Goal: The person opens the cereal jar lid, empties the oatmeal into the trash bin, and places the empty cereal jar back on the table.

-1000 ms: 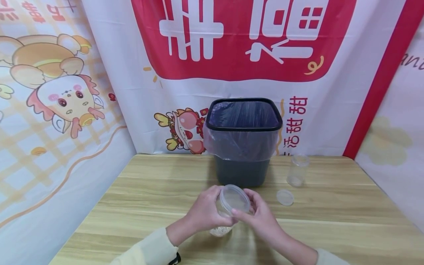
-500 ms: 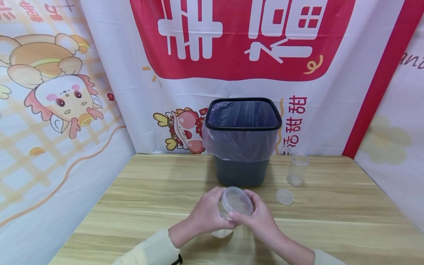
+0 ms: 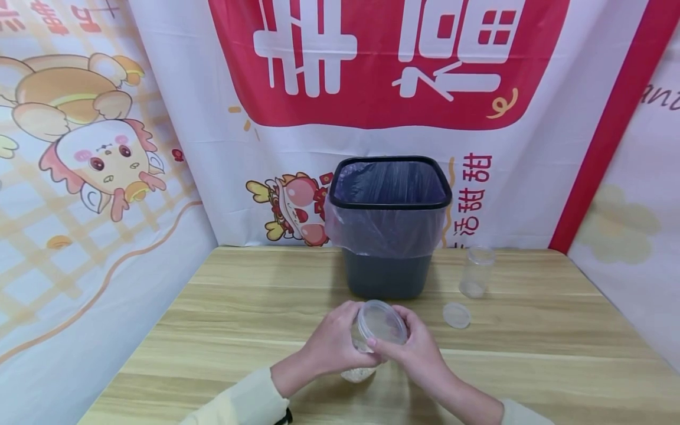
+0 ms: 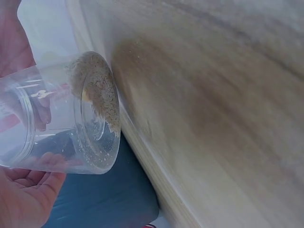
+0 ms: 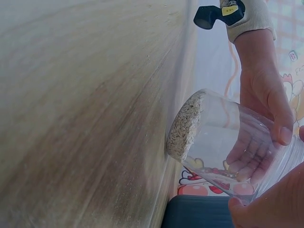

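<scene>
In the head view, both hands are round a clear plastic jar (image 3: 362, 336) with a translucent round top, tilted low over the table. My left hand (image 3: 336, 337) grips the jar's side with curled fingers. My right hand (image 3: 417, 347) holds it near the top from the other side, its thumb at the rim. Pale grainy flakes (image 5: 185, 127) lie heaped to one side in the jar's bottom. In the left wrist view the same flakes (image 4: 99, 88) lie against the base, with small bits scattered across it. The base is right at the wooden table.
Behind the hands stands a dark grey bin (image 3: 388, 277) with a black rim and a thin plastic liner. To its right is a second clear jar (image 3: 477, 274), and in front of that a loose translucent lid (image 3: 457, 316). A printed cloth (image 3: 297, 147) hangs along the table's back edge.
The hands and jar have shifted slightly right and toward the body over the past second. Both hands have kept their grip. The bin, second jar and loose lid have stayed in place.
</scene>
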The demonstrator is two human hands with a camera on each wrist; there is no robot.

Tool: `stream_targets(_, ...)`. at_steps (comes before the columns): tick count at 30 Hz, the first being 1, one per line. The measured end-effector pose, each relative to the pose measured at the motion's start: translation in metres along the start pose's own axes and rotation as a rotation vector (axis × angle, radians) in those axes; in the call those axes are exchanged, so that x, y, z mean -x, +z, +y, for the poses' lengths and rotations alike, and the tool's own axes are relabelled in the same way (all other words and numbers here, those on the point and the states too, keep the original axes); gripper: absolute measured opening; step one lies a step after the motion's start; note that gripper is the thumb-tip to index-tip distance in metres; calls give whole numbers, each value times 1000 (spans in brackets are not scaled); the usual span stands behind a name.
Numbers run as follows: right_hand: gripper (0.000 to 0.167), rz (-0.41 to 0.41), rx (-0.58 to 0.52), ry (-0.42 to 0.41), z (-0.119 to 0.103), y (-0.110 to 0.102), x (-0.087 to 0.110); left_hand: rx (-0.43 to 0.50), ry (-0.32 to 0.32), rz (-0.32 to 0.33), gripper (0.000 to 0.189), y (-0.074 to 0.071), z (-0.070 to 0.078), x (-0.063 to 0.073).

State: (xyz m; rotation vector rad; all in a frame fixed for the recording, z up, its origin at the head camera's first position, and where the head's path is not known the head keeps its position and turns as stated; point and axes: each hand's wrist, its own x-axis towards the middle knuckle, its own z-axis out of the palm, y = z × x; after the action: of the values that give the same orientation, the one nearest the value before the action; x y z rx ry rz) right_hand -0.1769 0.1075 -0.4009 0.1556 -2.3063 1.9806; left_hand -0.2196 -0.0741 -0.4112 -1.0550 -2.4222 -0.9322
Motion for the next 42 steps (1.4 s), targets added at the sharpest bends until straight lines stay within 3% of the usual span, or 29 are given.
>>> stream_targets(5,74,0,-6,10,1,0,-1,2,-14,-25,77,-1,-3,2)
stream_targets(13,73,-3,-1,10,2,-1,-1,17,-75,-130,83,-4,-10,12)
stream_targets(19,74,-4,-10,15,2,-2,0,26,-90,-156,82,-5,-12,14)
stream_targets(29,84,27,-92,18,0,2,4,7,-146,-68,78,-1,-6,13)
stream_targets(35,80,83,-143,31,-6,7,6,-33,-152,0,79,1,2,11)
stream_targets(42,73,135,-194,32,-5,13,4,-76,-139,34,80,3,8,10)
